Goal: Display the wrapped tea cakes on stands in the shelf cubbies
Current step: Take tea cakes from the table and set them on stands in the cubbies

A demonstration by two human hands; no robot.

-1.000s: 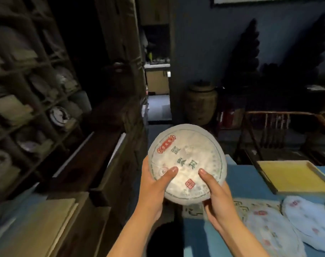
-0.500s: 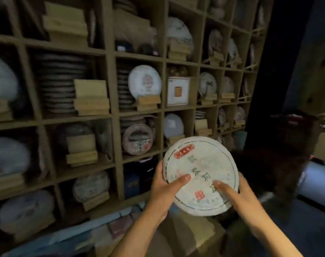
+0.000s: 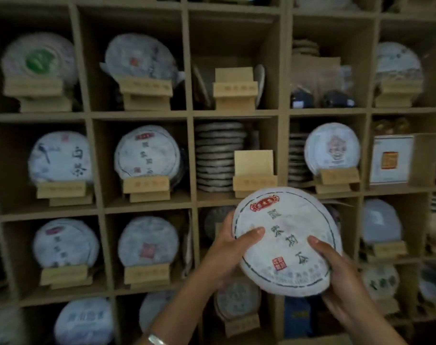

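Both hands, left hand (image 3: 226,247) and right hand (image 3: 341,277), clasp a round white paper-wrapped tea cake (image 3: 286,241) before the wooden cubby shelf (image 3: 189,113); next, probably seating it on the bare pale wooden stand (image 3: 253,173) just above.

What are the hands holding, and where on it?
Both hands, left and right, hold one round white paper-wrapped tea cake by its lower side edges, thumbs on its printed face.

I see through one camera worn on the person's head. It faces the wooden shelf (image 3: 187,115) straight on and tips a little down. It is near: the cubbies fill the whole picture from left to right. Both arms come in from the near bottom edge. No second view shares anything.
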